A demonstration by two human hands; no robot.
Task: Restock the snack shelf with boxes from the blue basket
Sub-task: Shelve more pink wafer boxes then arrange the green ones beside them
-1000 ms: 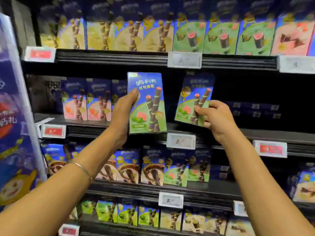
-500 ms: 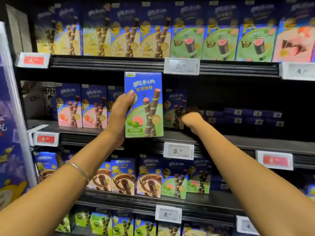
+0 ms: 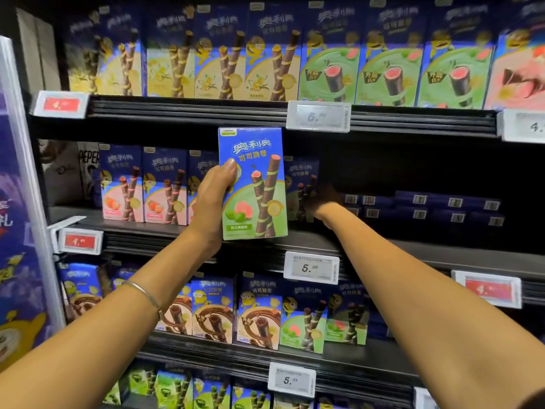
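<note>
right grip (image 3: 323,203) deeper, perhaps on shelved box (image 3: 302,178)

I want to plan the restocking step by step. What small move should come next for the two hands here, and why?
Probably draw the right hand back out of the black middle shelf. It reaches deep beside a dim green-and-blue snack box standing there, and its arm crosses the gap where the left hand's upright green-and-blue cardboard box could go.

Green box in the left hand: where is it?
The green box is at the head view's centre, held upright before the middle shelf, right of the pink boxes.
</note>
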